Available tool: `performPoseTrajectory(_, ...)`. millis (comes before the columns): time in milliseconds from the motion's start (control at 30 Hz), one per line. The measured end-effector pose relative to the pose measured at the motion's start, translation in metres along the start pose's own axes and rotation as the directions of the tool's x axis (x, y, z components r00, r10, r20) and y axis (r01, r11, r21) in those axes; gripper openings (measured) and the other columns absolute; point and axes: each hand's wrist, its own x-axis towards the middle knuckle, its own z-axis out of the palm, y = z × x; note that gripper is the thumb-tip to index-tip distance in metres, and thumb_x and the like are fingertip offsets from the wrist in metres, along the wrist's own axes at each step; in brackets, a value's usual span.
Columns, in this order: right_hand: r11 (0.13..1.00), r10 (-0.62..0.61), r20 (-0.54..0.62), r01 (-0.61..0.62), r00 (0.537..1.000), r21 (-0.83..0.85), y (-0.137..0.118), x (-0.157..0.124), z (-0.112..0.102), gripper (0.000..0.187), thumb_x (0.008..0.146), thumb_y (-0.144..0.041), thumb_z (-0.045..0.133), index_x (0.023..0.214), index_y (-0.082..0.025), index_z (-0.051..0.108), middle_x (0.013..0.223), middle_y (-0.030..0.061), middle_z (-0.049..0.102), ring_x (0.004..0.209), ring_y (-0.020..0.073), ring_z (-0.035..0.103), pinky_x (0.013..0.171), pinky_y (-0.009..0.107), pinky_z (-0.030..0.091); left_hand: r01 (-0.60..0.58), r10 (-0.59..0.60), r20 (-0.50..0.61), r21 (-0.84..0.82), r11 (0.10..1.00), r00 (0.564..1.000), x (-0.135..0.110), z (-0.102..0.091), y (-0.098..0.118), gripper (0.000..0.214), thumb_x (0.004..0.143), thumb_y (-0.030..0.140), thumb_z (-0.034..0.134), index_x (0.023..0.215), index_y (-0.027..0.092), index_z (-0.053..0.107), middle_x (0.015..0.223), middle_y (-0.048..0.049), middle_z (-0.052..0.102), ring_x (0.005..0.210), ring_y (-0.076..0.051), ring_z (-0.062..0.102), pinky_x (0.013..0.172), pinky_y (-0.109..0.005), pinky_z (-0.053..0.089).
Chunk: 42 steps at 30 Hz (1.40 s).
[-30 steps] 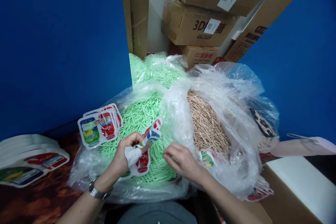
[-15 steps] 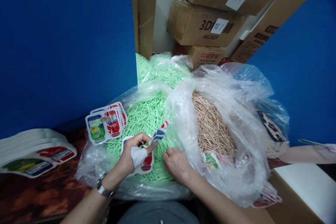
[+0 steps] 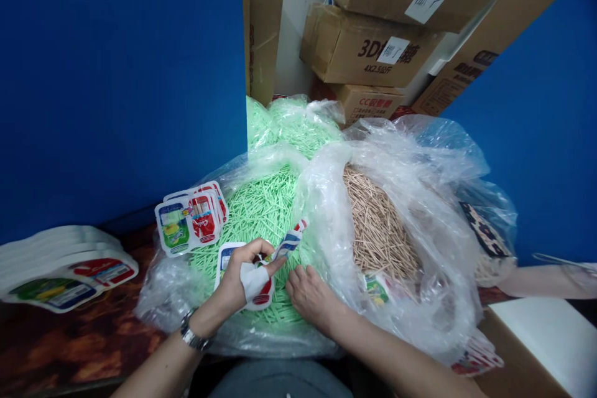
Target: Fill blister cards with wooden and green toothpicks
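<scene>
Right hand (image 3: 310, 294) down in green sticks (image 3: 259, 202)

A second ago it hung above them; now its curled fingertips meet the sticks, within picking reach, though I cannot tell whether any are gripped. Left hand (image 3: 233, 280) pinches a striped printed pouch (image 3: 290, 242) over the open plastic bag (image 3: 280, 341), left of the brown sticks (image 3: 377, 224)

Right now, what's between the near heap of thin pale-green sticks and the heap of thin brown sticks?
Bunched translucent plastic film lies between the pale-green sticks and the brown sticks; the head view shows it.
</scene>
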Motion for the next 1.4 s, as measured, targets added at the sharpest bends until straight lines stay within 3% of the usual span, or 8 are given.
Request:
performPoseTrajectory(467,0.994,0.106,0.068,-0.105,0.992,-0.018,0.015,-0.007,-0.029,0.013,0.082,-0.004,0.051,0.081,-0.014,0.060,0.075,0.0127,0.065,0.073,0.0248,0.058,0.065,0.037,0.043,0.030,-0.031,-0.054,-0.016,0.999,0.998,0.002,-0.003,0.001,0.023,0.078,0.032,0.064,0.064,0.018,0.052,0.061,0.0050,0.046,0.057,-0.011,0.041,0.056,-0.023,0.035)
performPoseTrajectory(600,0.907,0.257,0.149,-0.291,0.955,0.303,0.042,-0.023,-0.039,0.017,0.085,-0.004,0.045,0.083,-0.016,0.056,0.072,0.0085,0.064,0.066,0.0213,0.059,0.058,0.031,0.040,0.056,-0.061,-0.076,-0.064,0.996,0.995,0.004,-0.003,-0.009,0.026,0.079,0.036,0.064,0.065,0.019,0.051,0.059,0.0057,0.044,0.055,-0.011,0.040,0.053,-0.022,0.033)
performPoseTrajectory(733,0.591,0.326,0.120,-0.301,0.938,0.749,0.057,-0.037,-0.033,0.020,0.096,-0.028,0.039,0.083,-0.020,0.052,0.067,-0.0002,0.058,0.061,0.0150,0.054,0.059,0.027,0.040,0.063,-0.075,-0.111,-0.106,0.992,0.991,0.008,-0.002,-0.014,0.027,0.078,0.036,0.064,0.064,0.019,0.048,0.060,0.0058,0.044,0.055,-0.011,0.041,0.054,-0.022,0.034)
performPoseTrajectory(833,-0.041,0.435,0.199,-0.202,0.878,0.979,0.050,-0.037,-0.026,0.032,0.093,-0.048,0.044,0.082,-0.020,0.053,0.065,-0.0033,0.051,0.059,0.0121,0.049,0.059,0.025,0.040,0.069,-0.085,-0.121,-0.127,0.989,0.989,0.009,-0.002,-0.015,0.026,0.078,0.036,0.064,0.065,0.019,0.049,0.060,0.0056,0.045,0.055,-0.011,0.041,0.054,-0.022,0.034)
performPoseTrajectory(900,-0.431,0.486,0.305,-0.079,0.819,0.899,0.042,-0.033,-0.026,0.037,0.085,-0.056,0.056,0.087,-0.019,0.056,0.065,-0.0046,0.048,0.058,0.0109,0.047,0.056,0.024,0.037,0.067,-0.085,-0.143,-0.127,0.990,0.986,0.008,-0.003,-0.015,0.026,0.079,0.035,0.064,0.065,0.020,0.048,0.059,0.0061,0.043,0.055,-0.011,0.040,0.053,-0.021,0.033)
performPoseTrajectory(967,-0.627,0.517,0.361,0.056,0.776,0.777,0.034,-0.026,-0.029,0.041,0.077,-0.056,0.066,0.094,-0.019,0.059,0.066,-0.0053,0.046,0.059,0.0100,0.047,0.055,0.022,0.036,0.063,-0.081,-0.157,-0.117,0.991,0.984,0.008,-0.001,-0.015,0.027,0.079,0.035,0.063,0.064,0.020,0.047,0.059,0.0064,0.041,0.055,-0.011,0.039,0.053,-0.021,0.032)
performPoseTrajectory(1167,-0.629,0.537,0.252,0.184,0.805,0.755,0.034,-0.008,-0.056,0.037,0.073,-0.047,0.074,0.095,-0.019,0.065,0.073,-0.0018,0.054,0.068,0.0124,0.053,0.063,0.026,0.042,0.074,-0.086,-0.176,-0.077,0.994,0.981,0.006,0.008,-0.012,0.029,0.074,0.038,0.066,0.062,0.021,0.046,0.058,0.0066,0.039,0.053,-0.011,0.038,0.052,-0.021,0.033)
performPoseTrajectory(1400,-0.758,0.336,0.397,-0.005,0.854,0.652,0.035,-0.003,-0.054,0.040,0.065,-0.027,0.081,0.100,-0.019,0.064,0.077,-0.0019,0.062,0.066,0.0108,0.057,0.059,0.023,0.042,0.062,-0.073,-0.217,-0.058,0.996,0.973,0.004,0.008,-0.018,0.031,0.075,0.036,0.064,0.060,0.021,0.042,0.057,0.0069,0.035,0.053,-0.011,0.035,0.051,-0.022,0.032)
